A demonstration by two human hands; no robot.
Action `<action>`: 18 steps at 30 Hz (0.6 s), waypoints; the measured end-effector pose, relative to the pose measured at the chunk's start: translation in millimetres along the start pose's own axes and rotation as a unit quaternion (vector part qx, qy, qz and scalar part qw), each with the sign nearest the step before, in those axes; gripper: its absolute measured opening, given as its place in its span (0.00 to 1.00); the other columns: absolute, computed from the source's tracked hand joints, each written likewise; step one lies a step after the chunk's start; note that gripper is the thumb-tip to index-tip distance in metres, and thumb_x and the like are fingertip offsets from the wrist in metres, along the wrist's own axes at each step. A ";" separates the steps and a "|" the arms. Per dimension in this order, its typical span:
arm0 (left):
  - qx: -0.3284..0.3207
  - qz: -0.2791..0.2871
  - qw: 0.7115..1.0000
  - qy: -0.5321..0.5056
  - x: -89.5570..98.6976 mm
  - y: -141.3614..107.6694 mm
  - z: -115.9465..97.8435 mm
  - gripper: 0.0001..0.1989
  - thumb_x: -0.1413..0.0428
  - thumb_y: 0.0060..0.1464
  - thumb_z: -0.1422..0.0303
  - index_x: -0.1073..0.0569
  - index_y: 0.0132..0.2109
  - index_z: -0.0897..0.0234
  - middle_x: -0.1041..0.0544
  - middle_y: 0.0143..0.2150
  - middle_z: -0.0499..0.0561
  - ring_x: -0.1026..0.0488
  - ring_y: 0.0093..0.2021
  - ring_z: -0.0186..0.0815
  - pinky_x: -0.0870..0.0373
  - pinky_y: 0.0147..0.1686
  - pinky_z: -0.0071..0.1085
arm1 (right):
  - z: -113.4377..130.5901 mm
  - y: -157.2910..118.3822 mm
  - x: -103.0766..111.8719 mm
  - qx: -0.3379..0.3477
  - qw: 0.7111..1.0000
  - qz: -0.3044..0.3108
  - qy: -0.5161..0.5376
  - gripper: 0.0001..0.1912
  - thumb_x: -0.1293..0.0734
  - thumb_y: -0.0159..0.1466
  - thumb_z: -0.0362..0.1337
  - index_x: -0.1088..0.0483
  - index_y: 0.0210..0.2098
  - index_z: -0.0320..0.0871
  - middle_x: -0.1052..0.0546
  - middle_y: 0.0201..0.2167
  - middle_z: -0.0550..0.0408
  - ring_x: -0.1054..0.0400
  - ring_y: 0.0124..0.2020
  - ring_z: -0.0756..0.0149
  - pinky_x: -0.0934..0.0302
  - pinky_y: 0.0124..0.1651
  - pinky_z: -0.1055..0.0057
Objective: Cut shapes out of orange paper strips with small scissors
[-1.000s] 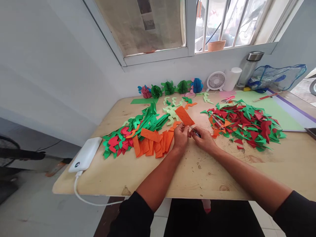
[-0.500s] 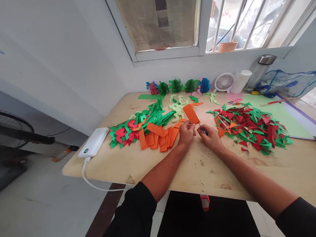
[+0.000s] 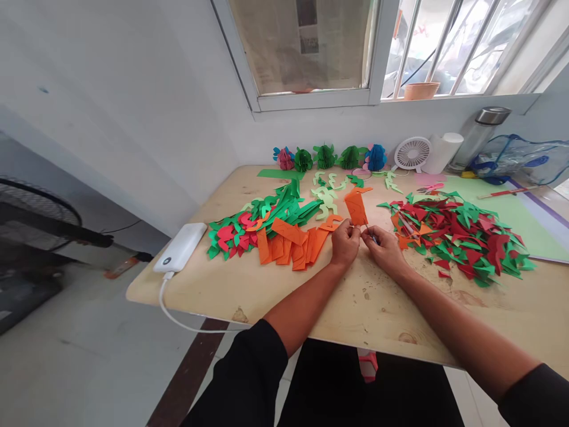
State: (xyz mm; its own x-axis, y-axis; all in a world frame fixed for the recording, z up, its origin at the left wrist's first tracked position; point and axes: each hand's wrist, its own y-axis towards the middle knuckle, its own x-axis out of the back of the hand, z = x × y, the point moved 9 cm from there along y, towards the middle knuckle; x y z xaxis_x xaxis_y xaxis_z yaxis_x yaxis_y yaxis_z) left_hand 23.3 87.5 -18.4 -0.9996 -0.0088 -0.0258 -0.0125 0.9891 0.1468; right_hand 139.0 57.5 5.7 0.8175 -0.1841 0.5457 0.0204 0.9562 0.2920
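My left hand [image 3: 345, 242] pinches the lower edge of an orange paper piece [image 3: 355, 207], held up over the table. Closed round the handles of small scissors [image 3: 373, 238] is my right hand [image 3: 386, 249]; the thin blades meet the paper's lower right corner. Orange paper strips [image 3: 291, 243] with drawn lines lie in a heap to the left of my hands. Behind them sit green cut shapes [image 3: 288, 204] and red ones [image 3: 226, 233]. Pale green cut shapes [image 3: 326, 198] lie beyond the paper.
A pile of red and green scraps [image 3: 462, 231] spreads on the right. Along the wall stand paper honeycomb figures [image 3: 326, 156], a small white fan [image 3: 412, 154] and a glass bottle [image 3: 478, 139]. A white power bank [image 3: 180, 248] with a cable rests at the left edge.
The orange paper has turned more upright between my hands, with the scissors still at its lower corner. The whole view has shifted slightly, moving the table things rightward in the picture.
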 end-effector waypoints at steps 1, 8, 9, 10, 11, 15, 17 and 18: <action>-0.004 -0.003 1.000 0.009 0.0 -0.1 -1.0 0.06 0.49 0.50 0.68 0.36 0.27 0.62 0.40 0.18 0.41 0.44 0.19 0.26 0.48 0.23 0.25 | -0.1 0.1 0.6 -0.001 1.000 -0.001 0.001 0.12 0.39 0.59 0.43 0.33 0.25 0.43 0.35 0.18 0.59 0.46 0.22 0.69 0.50 0.26 0.72; -0.015 0.008 1.000 0.026 -3.1 0.9 -4.8 0.07 0.49 0.51 0.69 0.36 0.26 0.63 0.38 0.19 0.42 0.42 0.20 0.27 0.47 0.24 0.25 | -2.8 1.1 0.3 -0.005 1.000 0.008 0.008 0.12 0.39 0.60 0.43 0.32 0.26 0.42 0.37 0.17 0.60 0.46 0.21 0.69 0.51 0.26 0.72; -0.015 0.010 1.000 0.025 -3.4 1.0 -4.8 0.07 0.49 0.51 0.69 0.37 0.26 0.63 0.38 0.19 0.42 0.42 0.20 0.27 0.47 0.24 0.25 | -2.8 1.1 -0.1 -0.004 1.000 0.009 0.008 0.12 0.39 0.60 0.43 0.32 0.26 0.42 0.36 0.18 0.60 0.46 0.21 0.69 0.50 0.26 0.72; -0.015 0.012 1.000 0.025 -3.5 1.1 -4.8 0.07 0.49 0.51 0.69 0.37 0.26 0.62 0.38 0.19 0.42 0.42 0.20 0.27 0.47 0.24 0.25 | -2.6 1.1 -0.6 -0.002 1.000 0.011 0.009 0.12 0.39 0.60 0.43 0.32 0.26 0.42 0.36 0.18 0.60 0.46 0.22 0.69 0.50 0.26 0.72; -0.015 0.011 1.000 0.026 -3.0 1.1 -4.7 0.08 0.49 0.51 0.69 0.37 0.26 0.62 0.38 0.19 0.42 0.43 0.20 0.27 0.48 0.24 0.25 | -2.4 1.0 -1.1 0.000 1.000 0.012 0.008 0.12 0.40 0.60 0.43 0.33 0.26 0.42 0.36 0.18 0.59 0.45 0.22 0.69 0.50 0.26 0.72; -0.016 0.006 0.999 0.031 -1.0 0.9 -5.1 0.07 0.49 0.51 0.68 0.36 0.26 0.63 0.37 0.19 0.42 0.42 0.20 0.27 0.46 0.24 0.24 | -1.6 0.2 -3.9 0.002 1.000 0.018 0.007 0.11 0.40 0.60 0.41 0.32 0.27 0.43 0.33 0.20 0.58 0.43 0.23 0.69 0.48 0.27 0.72; -0.018 0.011 0.999 0.028 -1.3 0.7 -5.9 0.06 0.49 0.51 0.68 0.35 0.27 0.63 0.36 0.19 0.43 0.41 0.21 0.28 0.45 0.25 0.24 | -1.6 -0.1 -5.1 0.001 1.000 0.020 0.014 0.10 0.40 0.61 0.41 0.32 0.27 0.43 0.32 0.21 0.58 0.42 0.24 0.68 0.47 0.28 0.72; -0.019 0.013 0.999 0.027 -1.2 0.6 -6.4 0.06 0.49 0.51 0.68 0.35 0.27 0.63 0.36 0.20 0.43 0.40 0.21 0.28 0.44 0.25 0.24 | -1.8 -0.2 -5.8 0.000 1.000 0.021 0.020 0.10 0.40 0.61 0.41 0.32 0.28 0.43 0.32 0.21 0.57 0.42 0.24 0.68 0.47 0.28 0.72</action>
State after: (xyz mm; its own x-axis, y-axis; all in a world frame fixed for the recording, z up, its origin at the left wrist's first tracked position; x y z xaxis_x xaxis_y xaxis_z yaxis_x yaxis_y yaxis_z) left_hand 24.3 87.2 -12.0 -0.9995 0.0085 0.0310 0.0141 0.9826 0.1850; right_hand 135.3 58.7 1.1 0.8405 -0.1333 0.5252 -0.0153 0.9630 0.2690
